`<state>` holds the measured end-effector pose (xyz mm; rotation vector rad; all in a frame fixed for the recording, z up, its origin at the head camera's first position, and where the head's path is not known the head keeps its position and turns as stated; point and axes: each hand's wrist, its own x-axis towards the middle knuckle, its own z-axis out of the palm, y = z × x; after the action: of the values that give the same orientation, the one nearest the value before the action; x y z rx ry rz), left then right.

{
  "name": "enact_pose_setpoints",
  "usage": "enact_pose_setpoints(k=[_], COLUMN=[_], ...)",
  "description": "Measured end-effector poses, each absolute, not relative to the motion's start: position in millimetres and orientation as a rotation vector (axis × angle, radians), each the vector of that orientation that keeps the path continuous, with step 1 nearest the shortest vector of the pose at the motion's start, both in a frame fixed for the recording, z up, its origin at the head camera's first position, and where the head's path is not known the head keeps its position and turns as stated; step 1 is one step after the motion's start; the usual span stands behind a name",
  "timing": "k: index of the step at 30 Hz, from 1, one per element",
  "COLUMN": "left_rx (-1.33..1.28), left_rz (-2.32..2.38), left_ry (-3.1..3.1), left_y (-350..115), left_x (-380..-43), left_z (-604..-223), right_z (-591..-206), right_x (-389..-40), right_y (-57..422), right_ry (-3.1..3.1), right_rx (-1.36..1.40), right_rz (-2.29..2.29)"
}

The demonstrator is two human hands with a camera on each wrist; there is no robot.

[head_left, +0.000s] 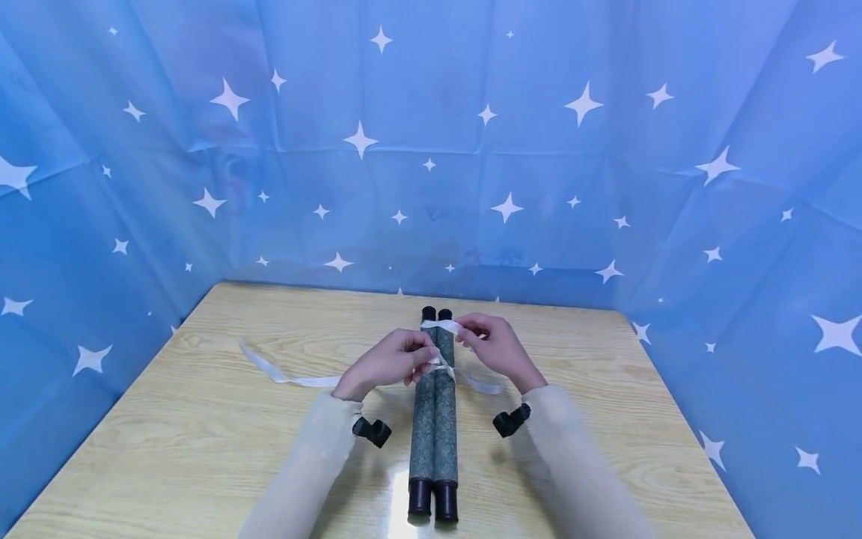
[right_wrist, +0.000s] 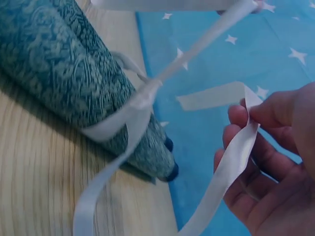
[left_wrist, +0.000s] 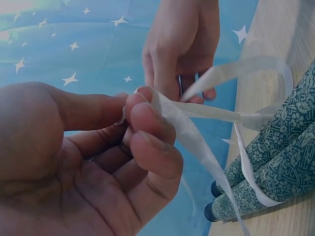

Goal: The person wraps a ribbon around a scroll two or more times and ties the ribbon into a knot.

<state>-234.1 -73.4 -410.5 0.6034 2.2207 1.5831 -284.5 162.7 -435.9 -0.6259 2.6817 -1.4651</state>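
Note:
A double-rolled scroll (head_left: 423, 434) in green patterned fabric, with dark end knobs, lies lengthwise on the table, its two rolls side by side. White ribbon (left_wrist: 196, 140) goes round the rolls and crosses in a knot (right_wrist: 142, 98) on top of them. Above the scroll, my left hand (head_left: 390, 361) pinches one length of this ribbon between thumb and fingers. My right hand (head_left: 494, 344), to the right of the scroll's far part, pinches another length (right_wrist: 234, 167), whose short end sticks out past the fingertips. In the right wrist view the ribbon toward the left hand looks taut.
A loose ribbon tail (head_left: 269, 368) trails over the wooden table (head_left: 202, 442) to the left. Another short piece (head_left: 483, 386) hangs at the right of the scroll. A blue curtain (head_left: 431, 90) with white stars surrounds the table's back and sides.

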Motion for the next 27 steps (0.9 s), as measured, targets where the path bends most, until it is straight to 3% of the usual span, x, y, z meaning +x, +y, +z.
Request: enact_pose_setpoints(k=[12, 27], left_rx=[0.647, 0.597], left_rz=[1.597, 1.607], left_ry=[2.188, 2.174], left_y=[-69.3, -70.2], left_x=[-233.6, -234.6], left_z=[-414.7, -414.8], right_z=[-443.1, -449.3], right_x=[-296.7, -292.0], right_y=[126.6, 142.8], right_ry=[2.654, 2.672], right_rx=[-0.716, -0.609], right_rz=[-1.322, -1.258])
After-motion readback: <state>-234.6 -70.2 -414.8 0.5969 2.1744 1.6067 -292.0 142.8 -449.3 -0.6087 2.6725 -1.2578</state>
